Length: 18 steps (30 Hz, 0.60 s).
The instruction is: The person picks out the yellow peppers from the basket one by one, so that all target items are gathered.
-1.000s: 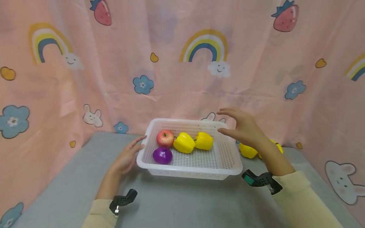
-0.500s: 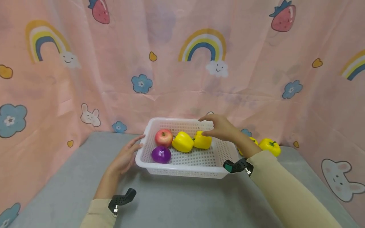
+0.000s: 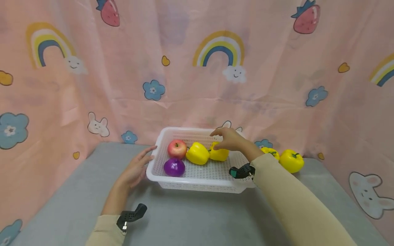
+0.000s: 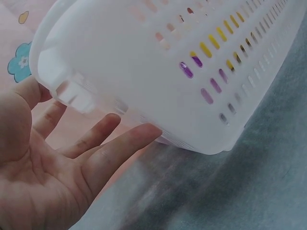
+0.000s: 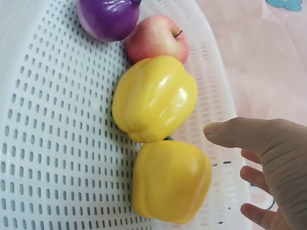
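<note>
A white perforated plastic basket [image 3: 197, 186] holds a red apple [image 3: 177, 149], a purple onion [image 3: 174, 167] and two yellow bell peppers, one in the middle [image 3: 197, 153] and one to its right [image 3: 222, 155]. My left hand [image 3: 135, 171] is at the basket's left end, fingers extended and touching its outside near the rim. My right hand [image 3: 231, 140] hovers over the right-hand pepper and partly covers it in the head view. In the right wrist view, its thumb and fingers are spread beside that pepper [image 5: 171, 182], with nothing between them.
Two more yellow bell peppers, one at the far right [image 3: 291, 161] and one partly behind the right sleeve [image 3: 270, 152], rest on the grey table [image 3: 197, 218] outside the basket. A pink patterned curtain [image 3: 123, 85] hangs behind the table.
My right hand has moved left from beyond the basket's right rim to over the right-hand pepper inside, uncovering the outside peppers. The left hand and basket stay about the same.
</note>
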Motion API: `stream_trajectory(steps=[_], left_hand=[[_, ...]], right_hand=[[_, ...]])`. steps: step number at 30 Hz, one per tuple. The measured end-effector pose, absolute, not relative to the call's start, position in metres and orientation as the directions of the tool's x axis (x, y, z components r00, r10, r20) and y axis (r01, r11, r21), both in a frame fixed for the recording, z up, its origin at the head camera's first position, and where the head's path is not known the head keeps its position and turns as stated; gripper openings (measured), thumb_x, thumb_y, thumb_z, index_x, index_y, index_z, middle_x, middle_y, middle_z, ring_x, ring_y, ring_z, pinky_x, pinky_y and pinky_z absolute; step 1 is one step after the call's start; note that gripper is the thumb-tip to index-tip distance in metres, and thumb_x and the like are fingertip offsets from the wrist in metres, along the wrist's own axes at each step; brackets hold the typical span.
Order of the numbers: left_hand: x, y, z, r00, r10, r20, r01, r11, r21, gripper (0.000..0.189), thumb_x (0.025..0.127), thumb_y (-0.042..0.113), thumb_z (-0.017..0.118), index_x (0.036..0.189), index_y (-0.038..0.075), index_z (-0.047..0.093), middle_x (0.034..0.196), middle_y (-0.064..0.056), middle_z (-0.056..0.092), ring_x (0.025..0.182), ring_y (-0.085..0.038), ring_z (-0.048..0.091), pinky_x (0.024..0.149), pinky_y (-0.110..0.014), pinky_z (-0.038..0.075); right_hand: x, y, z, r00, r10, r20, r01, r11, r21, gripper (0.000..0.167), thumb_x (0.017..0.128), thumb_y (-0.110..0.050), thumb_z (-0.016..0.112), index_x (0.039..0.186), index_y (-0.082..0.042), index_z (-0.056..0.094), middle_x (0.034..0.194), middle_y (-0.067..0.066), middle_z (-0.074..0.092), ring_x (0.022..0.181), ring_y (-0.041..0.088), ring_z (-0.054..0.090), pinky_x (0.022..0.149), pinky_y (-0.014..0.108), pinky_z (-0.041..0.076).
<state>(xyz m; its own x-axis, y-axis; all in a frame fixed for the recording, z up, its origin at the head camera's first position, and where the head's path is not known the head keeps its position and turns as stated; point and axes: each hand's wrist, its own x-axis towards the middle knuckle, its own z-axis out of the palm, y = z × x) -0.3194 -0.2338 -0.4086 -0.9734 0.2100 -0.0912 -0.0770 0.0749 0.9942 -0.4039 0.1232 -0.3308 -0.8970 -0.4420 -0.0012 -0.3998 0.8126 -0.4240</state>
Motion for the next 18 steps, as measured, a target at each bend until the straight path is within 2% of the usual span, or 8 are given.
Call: stream_trajectory(steps=[8,18], left_hand=[[-0.32,-0.234,-0.409,-0.974,0.203,-0.098,-0.084,0.077,0.994,0.051,0.109,0.028,0.04,0.159,0.026,0.028,0.164,-0.016,0.03,0.141,-0.047,0.046,0.102,-0.05,0.055],[-0.32,-0.234,-0.411,-0.974,0.199,-0.105,-0.095,0.059,0.994,0.051,0.109,0.029,0.042,0.159,0.026,0.029,0.165,-0.014,0.027,0.142,-0.047,0.045,0.102,-0.053,0.054]], right_hand=[[-0.408,0.124,-0.351,-0.902,-0.429,-0.042,-0.366,0.815,-0.45,0.057,0.086,-0.02,0.079,0.139,-0.007,0.061,0.149,0.018,0.054,0.137,0.04,0.052,0.112,0.057,0.045],[-0.413,0.122,-0.37,-0.925,-0.378,-0.035,-0.317,0.821,-0.476,0.058,0.084,-0.024,0.083,0.136,-0.008,0.063,0.145,0.017,0.058,0.127,0.035,0.056,0.113,0.053,0.046]])
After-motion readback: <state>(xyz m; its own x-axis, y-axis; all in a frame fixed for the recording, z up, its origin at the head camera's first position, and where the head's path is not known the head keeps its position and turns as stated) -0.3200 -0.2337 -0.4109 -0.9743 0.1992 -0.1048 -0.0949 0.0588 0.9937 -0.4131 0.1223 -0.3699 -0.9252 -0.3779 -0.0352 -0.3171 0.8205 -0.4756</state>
